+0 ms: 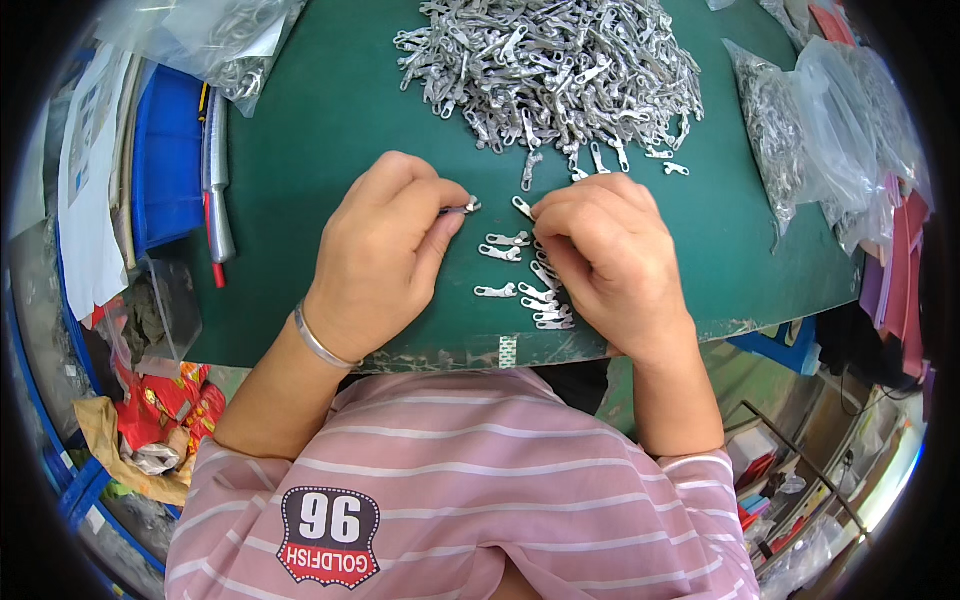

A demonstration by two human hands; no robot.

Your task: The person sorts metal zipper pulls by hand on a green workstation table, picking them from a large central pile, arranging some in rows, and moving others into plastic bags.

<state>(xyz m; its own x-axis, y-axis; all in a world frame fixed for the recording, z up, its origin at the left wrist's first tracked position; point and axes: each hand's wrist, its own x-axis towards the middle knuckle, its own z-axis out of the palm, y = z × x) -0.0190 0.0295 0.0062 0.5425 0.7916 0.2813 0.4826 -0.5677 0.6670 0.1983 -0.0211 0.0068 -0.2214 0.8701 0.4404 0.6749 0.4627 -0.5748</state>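
Between thumb and forefinger, my left hand (385, 240) pinches a silver zipper slider (472, 206), its end poking out past the fingertips. A little to the right, my right hand (610, 250) has its fingers pressed together, with another zipper slider (522, 207) sticking out at the fingertips. Several loose zipper sliders (495, 291) lie on the green tabletop (290, 150) between my hands, some partly under my right hand. Beyond them rises a big heap of zipper sliders (550, 70), with a few strays along its near edge.
At the left stand a blue bin (168, 160) and a pen-like tool with a red tip (216, 225). Clear bags of metal parts lie at the far left (235, 50) and right (775, 130). The table's worn front edge (470, 358) runs close to my body.
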